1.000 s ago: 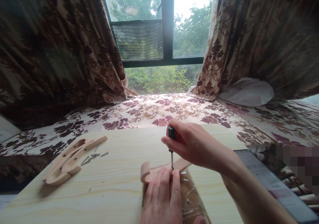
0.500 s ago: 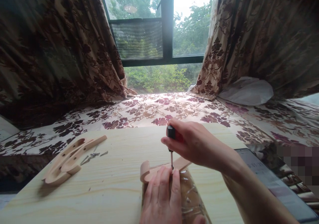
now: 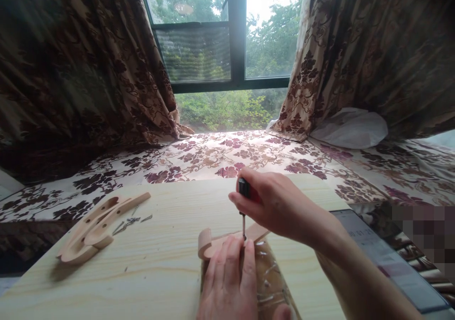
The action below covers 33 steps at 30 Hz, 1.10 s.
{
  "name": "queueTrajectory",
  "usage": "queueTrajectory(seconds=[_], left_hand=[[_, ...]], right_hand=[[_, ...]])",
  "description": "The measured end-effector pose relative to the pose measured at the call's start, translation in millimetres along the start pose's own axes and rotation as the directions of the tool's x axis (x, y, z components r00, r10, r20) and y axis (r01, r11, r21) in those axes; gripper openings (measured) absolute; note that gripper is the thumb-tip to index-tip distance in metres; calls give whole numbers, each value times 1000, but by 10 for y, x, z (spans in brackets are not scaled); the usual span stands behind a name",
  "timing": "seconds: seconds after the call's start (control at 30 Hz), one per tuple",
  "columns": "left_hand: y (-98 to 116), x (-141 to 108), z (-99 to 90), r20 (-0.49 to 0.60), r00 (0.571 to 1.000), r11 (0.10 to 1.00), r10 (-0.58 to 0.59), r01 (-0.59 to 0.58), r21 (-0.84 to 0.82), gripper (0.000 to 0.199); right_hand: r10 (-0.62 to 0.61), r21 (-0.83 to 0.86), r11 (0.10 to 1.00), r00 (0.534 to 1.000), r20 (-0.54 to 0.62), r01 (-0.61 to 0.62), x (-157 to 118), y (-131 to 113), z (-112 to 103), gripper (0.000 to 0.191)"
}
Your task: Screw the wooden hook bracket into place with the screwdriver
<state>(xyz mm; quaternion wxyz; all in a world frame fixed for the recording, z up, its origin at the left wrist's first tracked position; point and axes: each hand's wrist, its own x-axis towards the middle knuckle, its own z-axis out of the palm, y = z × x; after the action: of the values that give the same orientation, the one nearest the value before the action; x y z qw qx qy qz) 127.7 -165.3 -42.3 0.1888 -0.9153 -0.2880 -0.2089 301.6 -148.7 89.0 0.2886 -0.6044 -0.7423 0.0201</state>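
Note:
My right hand (image 3: 272, 199) is closed around the black handle of a screwdriver (image 3: 243, 187), held upright. Its metal shaft points down to a pale wooden hook (image 3: 209, 244) with a curled end; a small dark spot, perhaps a screw head, shows at the tip. My left hand (image 3: 229, 272) lies with its fingers stretched out, pressing on the hook beside the tip, the thumb apart. Under the hook and left hand is a brown block wrapped in clear plastic or tape (image 3: 270, 272). Further left lie similar wooden hooks (image 3: 95, 230) with drilled holes, next to several loose screws (image 3: 130, 223).
A pale wooden board (image 3: 163, 272) carries the work. At its right edge, under my right forearm, lies a tablet or large phone (image 3: 384, 258) showing digits. Beyond are a floral cloth (image 3: 227, 156), a plastic bag (image 3: 351, 128), patterned curtains (image 3: 309, 73) and a window (image 3: 236, 31).
The whole view has shifted slightly. Both hands, the screwdriver and the wooden hook keep nearly the same positions relative to each other.

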Motion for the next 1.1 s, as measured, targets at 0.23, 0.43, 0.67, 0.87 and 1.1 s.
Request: queueTrajectory(seconds=[0.23, 0.43, 0.67, 0.87, 1.1], left_hand=[[23, 49, -57, -36, 999, 999, -5, 7, 51, 73], [25, 43, -52, -44, 999, 999, -10, 12, 44, 73], [12, 33, -42, -34, 999, 1000, -20, 21, 17, 74], [31, 37, -64, -29, 999, 1000, -29, 29, 5, 74], [28, 25, -68, -18, 999, 1000, -30, 30, 8, 73]], right_hand=[[-36, 29, 999, 999, 35, 35, 10, -3, -37, 18], [-45, 66, 997, 997, 68, 41, -23, -11, -80, 19], [-22, 38, 999, 999, 37, 21, -14, 0, -57, 24], [-72, 107, 992, 993, 90, 63, -51, -37, -114, 16], [-19, 73, 997, 999, 42, 15, -7, 34, -44, 26]])
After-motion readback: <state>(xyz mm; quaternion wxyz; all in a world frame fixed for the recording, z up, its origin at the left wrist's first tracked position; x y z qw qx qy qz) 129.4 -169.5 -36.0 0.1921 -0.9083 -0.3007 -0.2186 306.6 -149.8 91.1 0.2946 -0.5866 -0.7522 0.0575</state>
